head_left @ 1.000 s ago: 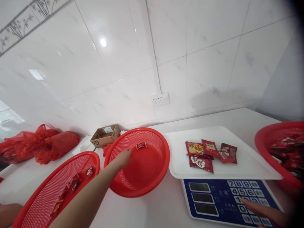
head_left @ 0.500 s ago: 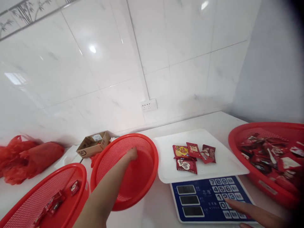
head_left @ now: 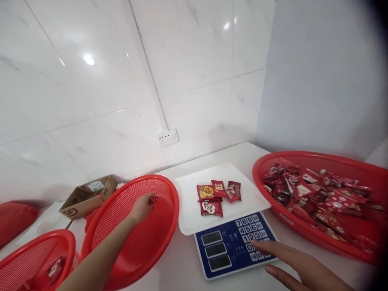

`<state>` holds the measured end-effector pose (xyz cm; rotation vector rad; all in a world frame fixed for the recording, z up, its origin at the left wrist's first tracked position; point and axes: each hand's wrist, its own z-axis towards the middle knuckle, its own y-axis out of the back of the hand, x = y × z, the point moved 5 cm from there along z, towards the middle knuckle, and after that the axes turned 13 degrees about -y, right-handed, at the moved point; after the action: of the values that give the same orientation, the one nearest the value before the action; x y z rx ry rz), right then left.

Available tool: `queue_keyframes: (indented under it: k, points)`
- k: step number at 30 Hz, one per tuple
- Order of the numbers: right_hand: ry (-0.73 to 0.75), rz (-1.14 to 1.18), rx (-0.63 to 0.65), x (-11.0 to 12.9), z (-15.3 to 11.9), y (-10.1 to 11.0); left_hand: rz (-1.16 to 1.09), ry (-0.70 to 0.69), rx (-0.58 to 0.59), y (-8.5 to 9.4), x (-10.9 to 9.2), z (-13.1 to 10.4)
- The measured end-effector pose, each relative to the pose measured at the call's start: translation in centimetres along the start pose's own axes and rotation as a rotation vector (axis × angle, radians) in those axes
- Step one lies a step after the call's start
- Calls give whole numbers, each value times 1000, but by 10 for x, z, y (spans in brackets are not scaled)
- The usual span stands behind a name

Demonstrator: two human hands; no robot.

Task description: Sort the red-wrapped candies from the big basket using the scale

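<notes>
My left hand reaches into the middle red basket with its fingers closed on a small red candy packet. Only a bit of that packet shows past the fingers. My right hand is open, its fingertips just above or on the number keys of the blue weighing scale; whether they touch, I cannot tell. On the scale's white tray lie several small wrapped candies, mostly red and one with yellow. The scale's display windows look dark.
A large red basket full of red packets stands at the right. At the lower left is another red basket with a few packets. Behind are an open cardboard box and a red plastic bag. A socket is on the tiled wall.
The view has swung right, showing more of the right basket. A packet now shows at my left fingertips, and the hand sits higher in the basket. More of my right hand has come into view.
</notes>
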<state>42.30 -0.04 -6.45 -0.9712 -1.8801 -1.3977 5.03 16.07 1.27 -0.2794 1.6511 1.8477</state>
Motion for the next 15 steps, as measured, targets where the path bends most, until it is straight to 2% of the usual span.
queue_keyframes:
  k: [2, 4, 7, 9, 10, 12, 13, 15]
  points:
    - [-26, 254, 136, 21, -3, -4, -80, -34, -70, 11, -36, -7]
    - [-12, 622, 324, 47, -5, -12, -197, -94, -108, 8, -83, -21]
    - [-23, 1190, 586, 83, -5, -30, -460, -208, -154, -24, -149, -51]
    - [-106, 1410, 700, 95, -2, -44, -387, -369, -11, -63, -185, -68]
    - [-162, 1489, 727, 97, -1, -50, -279, -480, 90, -84, -199, -75]
    - [-281, 1595, 747, 96, 0, -59, -49, -636, 216, -118, -212, -84]
    - [-321, 1630, 747, 94, 0, -61, 51, -684, 245, -129, -215, -86]
    - [-346, 1667, 725, 91, -3, -60, 190, -731, 228, -138, -216, -85]
